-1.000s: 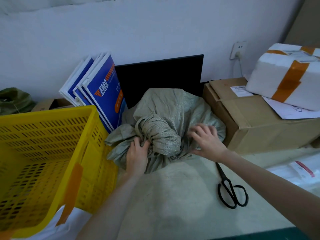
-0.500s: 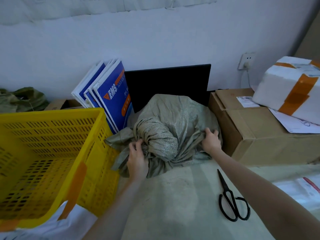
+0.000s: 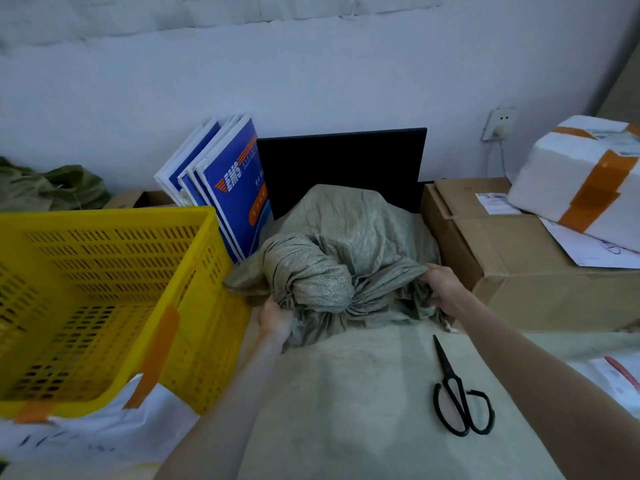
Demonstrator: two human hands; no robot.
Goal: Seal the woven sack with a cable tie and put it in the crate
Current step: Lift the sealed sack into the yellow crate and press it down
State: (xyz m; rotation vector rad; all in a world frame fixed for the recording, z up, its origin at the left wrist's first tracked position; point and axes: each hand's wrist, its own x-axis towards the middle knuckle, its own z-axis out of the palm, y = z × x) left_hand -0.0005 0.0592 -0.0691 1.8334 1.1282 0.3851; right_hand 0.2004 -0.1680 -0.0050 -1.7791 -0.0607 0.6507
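Observation:
A grey-green woven sack sits bundled on the table in front of a black panel, its twisted neck folded over toward me. My left hand grips the sack's lower left edge. My right hand clutches the fabric on its right side, fingers partly buried in the folds. The yellow slotted crate stands right of nothing and left of the sack, almost touching it. No cable tie is visible on the sack from this angle.
Black scissors lie on the table under my right forearm. A cardboard box with a taped white foam box on top stands right of the sack. Blue-and-white envelopes lean on the wall behind the crate.
My right hand moved from the sack's front to its right side and closed on the fabric. My left hand slid lower along the left edge. The view tilted up slightly.

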